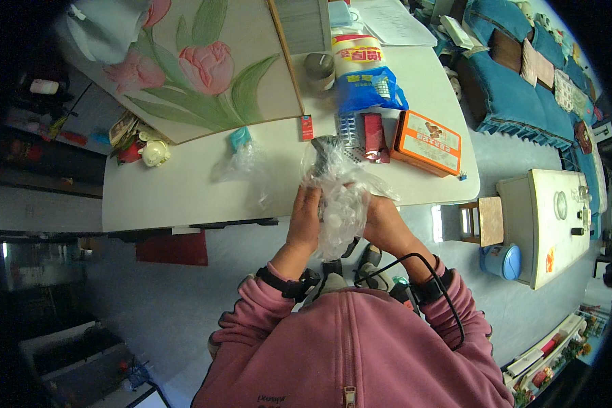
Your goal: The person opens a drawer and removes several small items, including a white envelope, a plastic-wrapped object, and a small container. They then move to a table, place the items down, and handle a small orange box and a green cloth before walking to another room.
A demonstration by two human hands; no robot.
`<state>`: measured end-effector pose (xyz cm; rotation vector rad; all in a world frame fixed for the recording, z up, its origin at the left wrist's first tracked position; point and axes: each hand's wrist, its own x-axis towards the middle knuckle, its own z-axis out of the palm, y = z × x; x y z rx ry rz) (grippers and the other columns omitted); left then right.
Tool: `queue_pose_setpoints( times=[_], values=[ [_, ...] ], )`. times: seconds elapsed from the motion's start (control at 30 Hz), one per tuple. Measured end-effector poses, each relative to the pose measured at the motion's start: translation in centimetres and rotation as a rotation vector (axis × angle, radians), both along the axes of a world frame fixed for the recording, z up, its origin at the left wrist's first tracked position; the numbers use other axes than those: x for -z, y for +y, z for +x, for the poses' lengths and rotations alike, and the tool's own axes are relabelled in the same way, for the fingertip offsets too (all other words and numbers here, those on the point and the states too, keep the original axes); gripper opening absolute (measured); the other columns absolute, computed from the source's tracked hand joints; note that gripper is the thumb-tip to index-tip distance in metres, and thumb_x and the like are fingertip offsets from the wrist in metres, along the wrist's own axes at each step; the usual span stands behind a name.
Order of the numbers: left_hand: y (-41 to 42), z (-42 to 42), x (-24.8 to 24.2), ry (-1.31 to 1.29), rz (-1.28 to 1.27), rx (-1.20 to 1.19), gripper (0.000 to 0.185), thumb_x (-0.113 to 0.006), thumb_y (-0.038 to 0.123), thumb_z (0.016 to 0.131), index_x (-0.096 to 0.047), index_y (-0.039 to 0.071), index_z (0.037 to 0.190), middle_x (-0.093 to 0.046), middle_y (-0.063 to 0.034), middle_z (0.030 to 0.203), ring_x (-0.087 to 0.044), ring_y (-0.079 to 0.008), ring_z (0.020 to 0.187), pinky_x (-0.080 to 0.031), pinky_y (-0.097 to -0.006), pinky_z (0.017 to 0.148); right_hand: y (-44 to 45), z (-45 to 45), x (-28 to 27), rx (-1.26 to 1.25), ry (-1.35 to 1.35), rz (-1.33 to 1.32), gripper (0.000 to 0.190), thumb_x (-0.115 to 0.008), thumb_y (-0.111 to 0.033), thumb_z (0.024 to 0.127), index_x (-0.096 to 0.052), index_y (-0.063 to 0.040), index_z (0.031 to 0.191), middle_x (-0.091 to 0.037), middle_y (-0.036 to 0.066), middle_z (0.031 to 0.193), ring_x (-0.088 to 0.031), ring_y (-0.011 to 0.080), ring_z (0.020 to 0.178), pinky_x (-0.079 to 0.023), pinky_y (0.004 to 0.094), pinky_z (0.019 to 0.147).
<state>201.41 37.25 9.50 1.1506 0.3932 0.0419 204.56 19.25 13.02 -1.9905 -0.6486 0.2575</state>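
A clear plastic bag (341,214) with whitish, translucent round pieces inside hangs between both hands at the table's front edge. My left hand (304,217) grips its left side, and my right hand (387,222) has hold of its right side; the bag hides most fingertips. Something dark shows at the bag's top. Beyond it on the white table (194,199) lie a small red packet (306,128), a blister pack (347,130), a dark red pouch (374,136) and an orange-and-white tin box (427,144). Another clear bag (246,159) with a teal part lies to the left.
A large tulip picture (209,76) covers the table's back left. A lidded cup (320,71) and a blue-and-white plastic package (370,86) stand behind the small items. A gold figurine (154,153) sits at left. A wooden stool (489,221) and blue bin (501,261) are at right.
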Motion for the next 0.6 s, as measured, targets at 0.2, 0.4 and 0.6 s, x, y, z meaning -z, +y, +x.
queue_pose_setpoints(
  times=[0.2, 0.4, 0.6],
  values=[
    [0.8, -1.5, -0.3, 0.182, -0.195, 0.011, 0.038, -0.055, 0.029, 0.105, -0.058, 0.003, 0.133, -0.063, -0.0045, 0.126, -0.058, -0.0146, 0.114, -0.046, -0.0312, 0.1, 0.4, 1.5, 0.6, 0.14, -0.146, 0.101, 0.05, -0.075, -0.013, 0.083, -0.056, 0.0, 0.128, -0.066, 0.02, 0.116, -0.064, 0.0346, 0.106, -0.05, 0.0398, 0.095],
    [1.5, -2.1, 0.7, -0.139, 0.005, 0.334, 0.031, -0.049, 0.02, 0.106, -0.061, 0.003, 0.129, -0.067, -0.0059, 0.121, -0.062, -0.0148, 0.109, -0.047, -0.0317, 0.099, 0.9, 1.9, 1.7, 0.093, -0.05, 0.326, 0.051, -0.075, -0.018, 0.088, -0.056, 0.001, 0.131, -0.066, 0.013, 0.113, -0.062, 0.0225, 0.103, -0.049, 0.037, 0.093],
    [4.5, -0.4, 0.9, -0.12, -0.32, 0.084, 0.042, -0.041, 0.033, 0.108, -0.06, 0.001, 0.127, -0.066, -0.0152, 0.128, -0.067, -0.0267, 0.108, -0.054, -0.0428, 0.094, 0.3, 2.0, 3.0, 0.15, 0.645, 0.695, 0.032, -0.072, -0.009, 0.09, -0.066, 0.0, 0.12, -0.069, 0.002, 0.108, -0.063, 0.0094, 0.091, -0.053, 0.0271, 0.08]
  ],
)
